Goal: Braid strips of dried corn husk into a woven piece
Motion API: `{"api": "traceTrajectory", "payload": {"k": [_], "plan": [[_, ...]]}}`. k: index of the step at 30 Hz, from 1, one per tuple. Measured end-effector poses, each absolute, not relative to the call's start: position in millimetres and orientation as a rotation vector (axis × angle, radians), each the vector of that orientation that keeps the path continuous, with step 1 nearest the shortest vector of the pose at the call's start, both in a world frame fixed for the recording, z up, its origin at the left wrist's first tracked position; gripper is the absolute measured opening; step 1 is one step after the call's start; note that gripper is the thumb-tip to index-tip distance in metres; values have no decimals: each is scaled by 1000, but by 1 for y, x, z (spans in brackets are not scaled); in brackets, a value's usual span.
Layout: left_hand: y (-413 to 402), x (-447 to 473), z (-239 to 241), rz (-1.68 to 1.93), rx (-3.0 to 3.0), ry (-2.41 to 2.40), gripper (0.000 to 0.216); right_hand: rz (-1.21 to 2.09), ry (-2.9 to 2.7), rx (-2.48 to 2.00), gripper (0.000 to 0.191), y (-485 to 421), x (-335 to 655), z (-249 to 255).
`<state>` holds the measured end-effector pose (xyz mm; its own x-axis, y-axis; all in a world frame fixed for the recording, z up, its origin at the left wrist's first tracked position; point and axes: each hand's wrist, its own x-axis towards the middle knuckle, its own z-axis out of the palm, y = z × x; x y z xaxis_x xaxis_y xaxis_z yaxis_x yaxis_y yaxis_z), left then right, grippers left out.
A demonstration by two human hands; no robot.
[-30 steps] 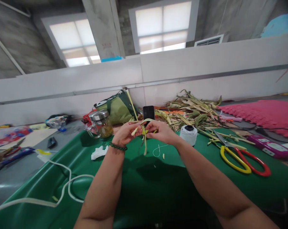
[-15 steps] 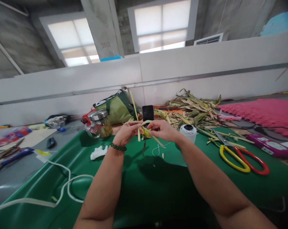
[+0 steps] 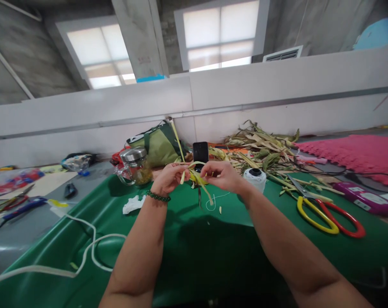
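Note:
Both my hands are raised over a green mat (image 3: 194, 252) and pinch a small bundle of yellow-green leaf strips (image 3: 197, 177) between them. My left hand (image 3: 168, 177), with a green bead bracelet at the wrist, grips the strips from the left, fingers closed. My right hand (image 3: 222, 174) pinches them from the right. Loose strip ends hang down and stick out below my fingers. A thin white thread (image 3: 215, 201) lies on the mat just under my hands, near a white thread spool (image 3: 255, 178).
Behind my hands stand a black phone (image 3: 200, 152), a lidded glass jar (image 3: 134, 166) and a green bag (image 3: 158, 147). A pile of dried leaves (image 3: 261, 149) lies at the back right. Yellow and red-handled scissors (image 3: 322, 209) rest at the right. A white cord (image 3: 81, 252) runs at the left.
My hands have stayed in place while working the strips. The hanging strip ends have swung, now trailing down to the right, and a long upright strip has shifted.

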<state>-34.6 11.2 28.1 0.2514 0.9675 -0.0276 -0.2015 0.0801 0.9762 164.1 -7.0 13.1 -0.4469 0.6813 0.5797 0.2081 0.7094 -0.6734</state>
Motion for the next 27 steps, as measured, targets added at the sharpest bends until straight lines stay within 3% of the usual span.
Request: {"api": "traceTrajectory", "payload": {"k": [4,7,13,17,27], "plan": [[12,-33,24,1047,1173,902,4,531,-2057,-838,14,-5,151,3],[12,-31,23,1040,1166,911,5,413,-2071,-962,4,0,150,-1],[8,-30,26,1032,1171,931,7,354,-2052,-970,10,-7,154,10],[7,-28,24,1015,1202,912,1,254,-2026,-1067,25,-9,152,10],[4,-27,26,976,1187,905,9,264,-2169,-1000,9,-2,150,4]]}}
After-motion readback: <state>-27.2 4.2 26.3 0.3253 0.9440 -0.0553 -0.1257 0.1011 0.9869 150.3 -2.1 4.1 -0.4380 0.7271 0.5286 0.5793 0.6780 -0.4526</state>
